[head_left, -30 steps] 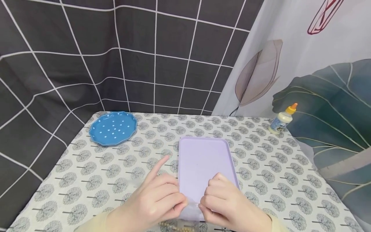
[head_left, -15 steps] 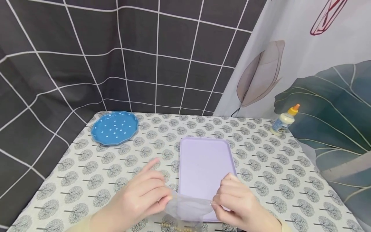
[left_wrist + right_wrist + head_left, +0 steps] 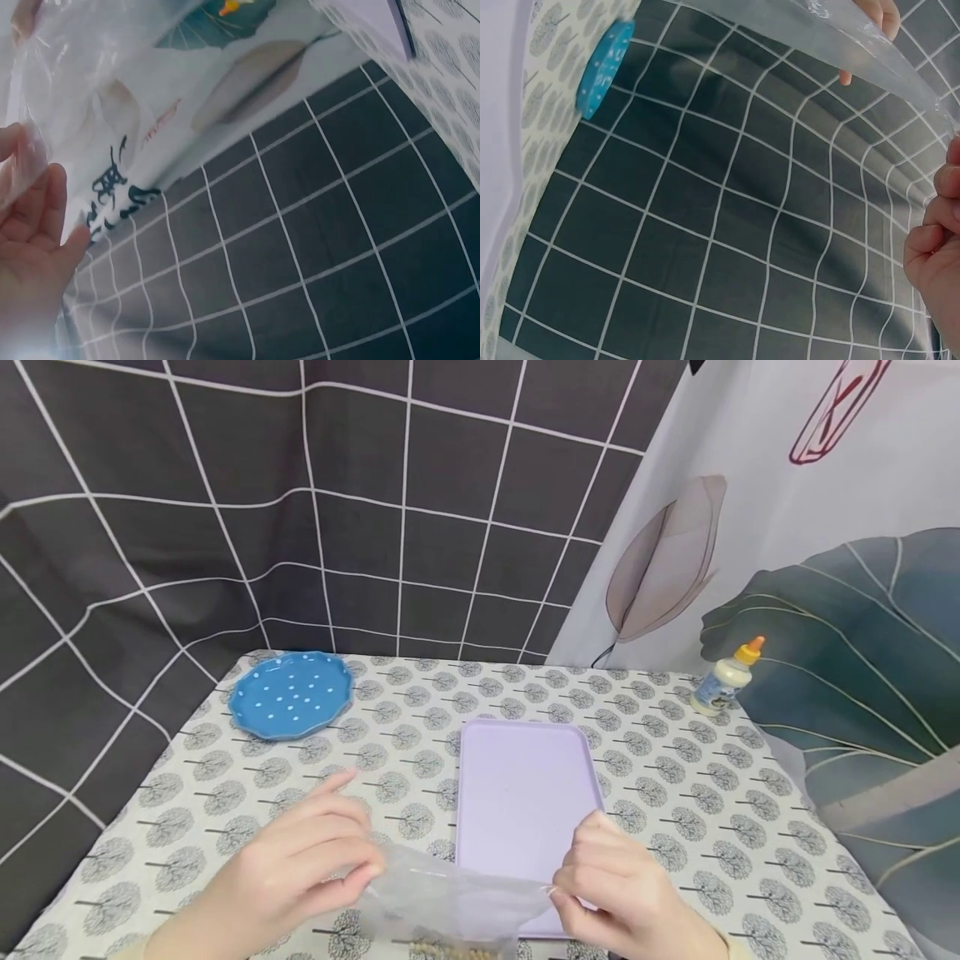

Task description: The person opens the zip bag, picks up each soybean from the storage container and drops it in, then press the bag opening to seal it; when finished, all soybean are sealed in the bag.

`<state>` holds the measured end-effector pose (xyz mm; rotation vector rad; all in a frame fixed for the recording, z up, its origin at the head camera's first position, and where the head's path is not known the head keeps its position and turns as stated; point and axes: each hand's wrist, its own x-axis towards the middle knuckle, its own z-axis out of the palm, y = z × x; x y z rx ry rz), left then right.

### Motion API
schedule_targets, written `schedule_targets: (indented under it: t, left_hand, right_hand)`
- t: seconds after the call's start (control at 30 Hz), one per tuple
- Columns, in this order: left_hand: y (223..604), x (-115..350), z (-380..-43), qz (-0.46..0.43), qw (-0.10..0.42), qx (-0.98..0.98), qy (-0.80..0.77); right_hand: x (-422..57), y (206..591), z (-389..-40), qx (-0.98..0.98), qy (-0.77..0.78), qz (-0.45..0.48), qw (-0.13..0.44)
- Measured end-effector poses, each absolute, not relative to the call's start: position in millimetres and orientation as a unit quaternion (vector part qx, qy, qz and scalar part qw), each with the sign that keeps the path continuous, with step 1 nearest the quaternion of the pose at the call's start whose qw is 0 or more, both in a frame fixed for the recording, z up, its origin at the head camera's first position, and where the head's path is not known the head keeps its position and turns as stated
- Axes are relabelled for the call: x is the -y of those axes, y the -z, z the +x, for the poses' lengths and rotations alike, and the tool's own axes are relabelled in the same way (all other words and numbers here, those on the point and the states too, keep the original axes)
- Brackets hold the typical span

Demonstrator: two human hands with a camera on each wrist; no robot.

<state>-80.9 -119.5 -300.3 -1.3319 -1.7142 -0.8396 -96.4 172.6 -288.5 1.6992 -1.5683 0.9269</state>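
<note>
A clear plastic bag [image 3: 457,893] is stretched between my two hands in front of me, over the near end of the purple tray [image 3: 528,802]. My left hand [image 3: 292,864] pinches one top corner between thumb and fingers, its little finger raised. At the opposite corner my right hand [image 3: 611,885] pinches the bag, its fingers curled. Small tan bead-like pieces [image 3: 453,951] lie low in the bag, partly cut off by the frame's bottom edge. The left wrist view shows the filmy plastic [image 3: 75,67] at the left fingertips; the right wrist view shows the sheet [image 3: 832,37] drawn taut.
A blue plate with white dots [image 3: 292,695] stands at the back left of the table. At the back right is a glue bottle [image 3: 722,681] with an orange tip. The tablecloth [image 3: 405,760] has a tree print; a dark gridded curtain [image 3: 352,527] hangs behind.
My left hand has moved left, away from the right hand, which shifted slightly right. The bag's top edge, bunched between the hands before, is now spread wide.
</note>
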Motion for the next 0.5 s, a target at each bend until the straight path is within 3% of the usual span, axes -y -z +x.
schedule_targets:
  t: [0.5]
  left_hand:
    - [302,142,-77,-0.494,0.386,0.703,0.337]
  right_hand:
    - [-173,298,-100,0.596,-0.362,0.628,0.347]
